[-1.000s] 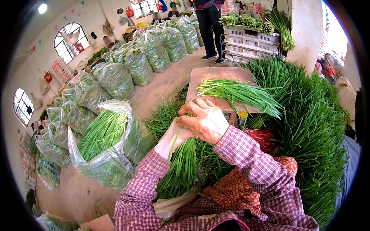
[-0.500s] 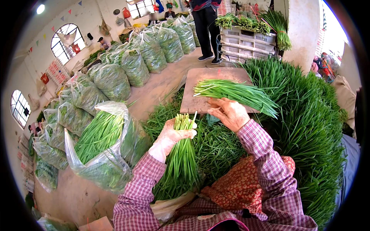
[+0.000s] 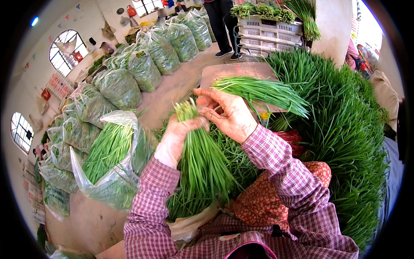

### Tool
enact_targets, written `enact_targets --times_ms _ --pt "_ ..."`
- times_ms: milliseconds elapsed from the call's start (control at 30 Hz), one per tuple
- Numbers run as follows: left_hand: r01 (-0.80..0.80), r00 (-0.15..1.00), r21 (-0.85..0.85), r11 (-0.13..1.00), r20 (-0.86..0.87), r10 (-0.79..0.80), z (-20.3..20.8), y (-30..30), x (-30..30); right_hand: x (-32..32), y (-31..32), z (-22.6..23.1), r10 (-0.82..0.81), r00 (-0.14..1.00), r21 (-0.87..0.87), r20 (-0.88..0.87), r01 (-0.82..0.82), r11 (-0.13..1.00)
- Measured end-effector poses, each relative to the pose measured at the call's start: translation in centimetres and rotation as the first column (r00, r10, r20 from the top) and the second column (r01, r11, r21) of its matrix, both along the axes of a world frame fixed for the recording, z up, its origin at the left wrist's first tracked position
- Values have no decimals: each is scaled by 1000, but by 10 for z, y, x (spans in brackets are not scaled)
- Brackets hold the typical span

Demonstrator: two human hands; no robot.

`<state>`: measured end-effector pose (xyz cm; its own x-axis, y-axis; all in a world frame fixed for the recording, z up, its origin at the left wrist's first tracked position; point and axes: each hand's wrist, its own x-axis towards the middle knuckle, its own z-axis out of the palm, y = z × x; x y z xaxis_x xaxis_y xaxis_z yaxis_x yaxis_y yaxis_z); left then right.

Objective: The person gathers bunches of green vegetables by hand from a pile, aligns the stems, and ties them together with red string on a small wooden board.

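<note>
My left hand (image 3: 176,134) is wrapped round a bunch of garlic chives (image 3: 203,162). The pale cut ends stick up above the fist, and the long green leaves hang down toward my lap. Close by on the right, my right hand (image 3: 232,113) has its fingers bent but apart, the tips beside the top of the bunch. Nothing shows between them, though the tips are a little blurred. A flat board (image 3: 210,75) lies just beyond, carrying a loose pile of chives (image 3: 263,91), pale ends to the left.
An open clear plastic bag (image 3: 88,188) of chives stands at the left, with several filled bags (image 3: 118,88) behind. Heaped chives (image 3: 340,129) spread along my right. Stacked white crates (image 3: 269,36) and a standing person (image 3: 221,26) are beyond the board. Red ties (image 3: 291,140) lie near my right forearm.
My left hand has lifted the bunch slightly up and left. My right hand has left the board's near edge and come across to the bunch's top. The view has shifted slightly.
</note>
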<state>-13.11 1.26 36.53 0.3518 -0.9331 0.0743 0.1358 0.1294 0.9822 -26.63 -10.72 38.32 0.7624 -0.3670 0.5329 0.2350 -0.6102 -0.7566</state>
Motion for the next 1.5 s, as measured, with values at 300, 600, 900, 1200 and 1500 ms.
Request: enact_targets --times_ms 300,600,900,1200,1500 --pt "-207 956 -258 944 -258 140 38 3 28 -3 -4 -67 -141 990 -148 -19 136 980" --pt "-211 946 -314 926 -305 112 21 1 42 -23 2 -54 -133 982 -316 132 169 933" --pt "-209 962 -391 896 -249 115 22 -5 26 -3 28 -44 -254 963 -257 85 267 929" --pt "-177 974 -444 878 48 221 30 -2 -5 31 43 -66 -159 957 -134 242 195 972" --pt "-171 984 -439 882 -36 173 34 -4 17 11 24 -118 -183 970 -294 -160 130 947"
